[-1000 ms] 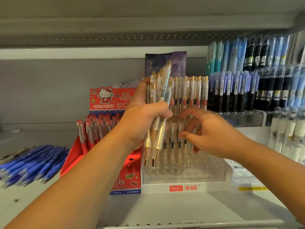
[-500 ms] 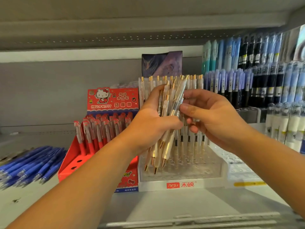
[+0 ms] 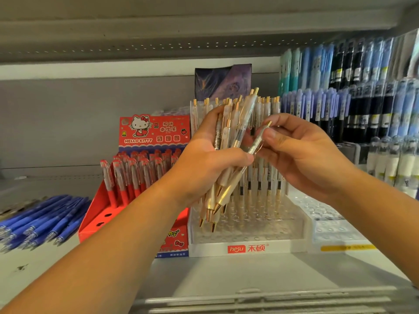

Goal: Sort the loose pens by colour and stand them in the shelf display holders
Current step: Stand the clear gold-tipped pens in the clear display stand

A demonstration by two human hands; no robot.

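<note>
Pens (image 3: 226, 141) with white barrels and gold tips are bunched in the left hand (image 3: 204, 164), whose grip is wrapped round their middles, tips pointing down and a little left, clickers up and right. The right hand (image 3: 303, 155) pinches one pen (image 3: 253, 151) of that bunch near its clip end, between thumb and fingers. Its long axis runs from upper right to lower left, and its lower half passes under the left thumb, so it looks only partly drawn out. Both hands hang just above the clear holder (image 3: 283, 245) on the shelf (image 3: 249, 275), the right one over the holder's right side. White pens of the same kind stand in the far rows; the near rows show open holes, almost directly below the bunch's tips. As I judge it, the pen must slide free up and to the right along its own axis, then be swung upright, tip down, over a near hole; the tilt is what needs correcting. A red box (image 3: 95, 214) stands to the left, and blue pens (image 3: 45, 218) lie loose farther left.
</note>
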